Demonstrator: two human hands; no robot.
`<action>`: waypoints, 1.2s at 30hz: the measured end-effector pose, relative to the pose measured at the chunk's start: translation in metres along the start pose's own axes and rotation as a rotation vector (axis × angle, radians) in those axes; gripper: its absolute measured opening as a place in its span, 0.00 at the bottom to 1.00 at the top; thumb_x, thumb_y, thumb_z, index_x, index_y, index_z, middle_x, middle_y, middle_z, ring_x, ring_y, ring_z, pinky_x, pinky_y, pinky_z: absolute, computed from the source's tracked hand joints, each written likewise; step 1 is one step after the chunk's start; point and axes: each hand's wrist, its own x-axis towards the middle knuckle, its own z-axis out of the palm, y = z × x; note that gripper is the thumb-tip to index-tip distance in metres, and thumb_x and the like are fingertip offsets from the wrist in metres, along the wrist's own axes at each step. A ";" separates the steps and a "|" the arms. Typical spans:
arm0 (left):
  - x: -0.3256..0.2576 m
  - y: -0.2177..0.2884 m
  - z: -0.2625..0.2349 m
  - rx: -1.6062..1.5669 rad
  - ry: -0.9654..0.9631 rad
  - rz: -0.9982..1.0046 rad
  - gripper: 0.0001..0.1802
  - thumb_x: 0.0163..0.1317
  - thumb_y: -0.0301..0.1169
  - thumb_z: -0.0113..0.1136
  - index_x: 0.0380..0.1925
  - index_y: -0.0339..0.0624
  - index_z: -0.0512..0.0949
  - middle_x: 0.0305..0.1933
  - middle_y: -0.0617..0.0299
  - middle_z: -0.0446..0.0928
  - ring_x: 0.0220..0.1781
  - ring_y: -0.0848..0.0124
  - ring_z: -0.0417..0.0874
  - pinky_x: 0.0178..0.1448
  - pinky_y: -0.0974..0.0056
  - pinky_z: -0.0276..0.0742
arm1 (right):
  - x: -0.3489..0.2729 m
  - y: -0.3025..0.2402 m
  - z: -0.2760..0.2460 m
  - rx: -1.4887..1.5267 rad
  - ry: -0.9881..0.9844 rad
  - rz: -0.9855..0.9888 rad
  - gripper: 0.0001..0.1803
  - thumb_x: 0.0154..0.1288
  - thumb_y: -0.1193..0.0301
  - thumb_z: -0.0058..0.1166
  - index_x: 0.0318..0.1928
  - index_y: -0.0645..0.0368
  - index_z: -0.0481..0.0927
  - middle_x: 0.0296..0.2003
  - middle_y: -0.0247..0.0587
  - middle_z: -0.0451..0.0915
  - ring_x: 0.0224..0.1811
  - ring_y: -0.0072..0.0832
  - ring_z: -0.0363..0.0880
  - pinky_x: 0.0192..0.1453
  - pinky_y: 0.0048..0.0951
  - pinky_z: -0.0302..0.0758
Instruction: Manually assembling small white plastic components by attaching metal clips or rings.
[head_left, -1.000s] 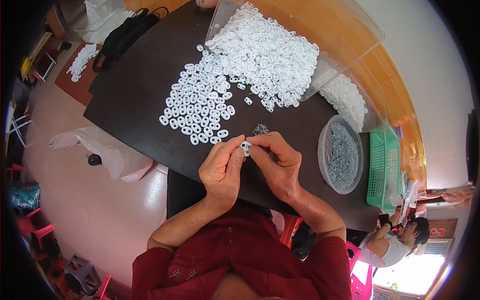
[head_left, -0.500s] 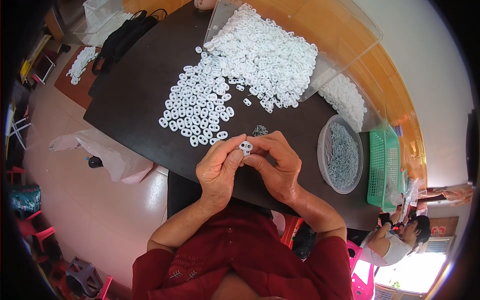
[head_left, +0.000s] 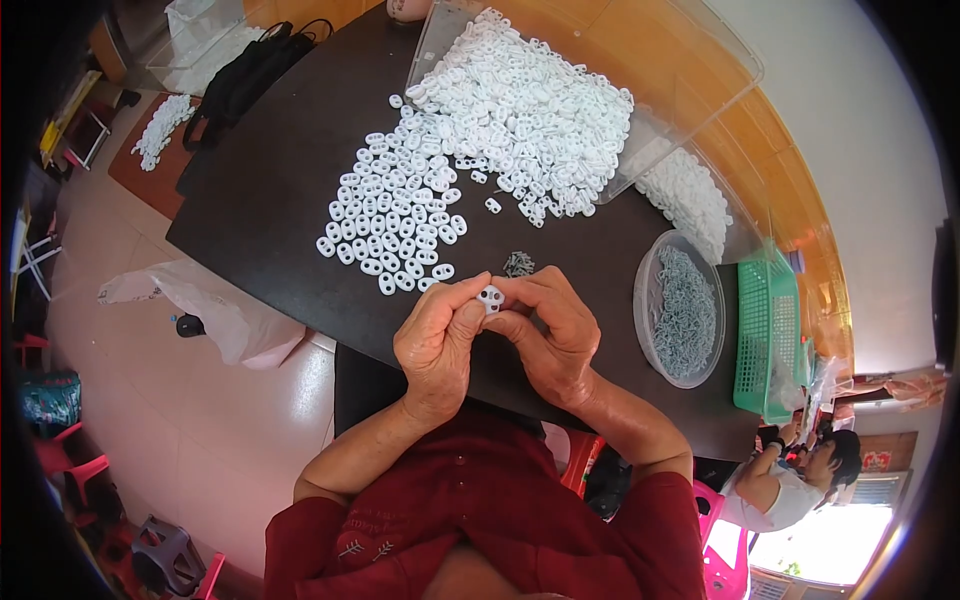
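Note:
Both my hands meet over the near edge of the dark table, pinching small white plastic pieces point(head_left: 490, 297) with dark holes between fingertips and thumbs. My left hand point(head_left: 437, 345) grips from the left, and my right hand point(head_left: 556, 338) closes on the other side. Fingers hide part of what they hold, so I cannot tell how many pieces are there. Just beyond my right fingers is a little heap of grey screws point(head_left: 518, 264). Many oval two-holed white pieces point(head_left: 395, 215) lie spread flat ahead to the left, running into a large pile point(head_left: 540, 120) behind them.
A clear bin point(head_left: 432, 45) lies behind the big pile. To the right stand a round clear tub point(head_left: 641, 315) of screws and a green plastic basket point(head_left: 768, 335). Farther right sits another person point(head_left: 775, 490). A black bag point(head_left: 255, 75) rests at the far left.
The white pieces between my fingertips have turned or tilted slightly. My hands stay in nearly the same place.

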 end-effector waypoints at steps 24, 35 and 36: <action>-0.006 -0.007 0.008 0.034 0.099 0.135 0.08 0.67 0.23 0.52 0.42 0.30 0.76 0.29 0.65 0.70 0.29 0.81 0.68 0.31 0.76 0.66 | -0.001 0.003 0.008 -0.142 0.047 -0.204 0.17 0.49 0.79 0.64 0.41 0.66 0.78 0.28 0.42 0.79 0.26 0.32 0.74 0.29 0.27 0.70; -0.008 -0.009 0.012 0.076 0.092 0.182 0.09 0.70 0.24 0.47 0.43 0.32 0.75 0.34 0.65 0.70 0.29 0.82 0.67 0.33 0.77 0.66 | -0.001 0.004 0.007 -0.154 0.082 -0.265 0.16 0.49 0.80 0.64 0.41 0.66 0.77 0.28 0.43 0.79 0.25 0.33 0.74 0.28 0.28 0.70; -0.007 -0.008 0.013 0.112 0.082 0.202 0.10 0.70 0.24 0.46 0.44 0.32 0.75 0.35 0.65 0.70 0.30 0.82 0.68 0.34 0.76 0.67 | 0.001 0.002 0.005 -0.152 0.092 -0.254 0.15 0.49 0.81 0.63 0.40 0.66 0.78 0.29 0.43 0.79 0.25 0.33 0.74 0.28 0.28 0.70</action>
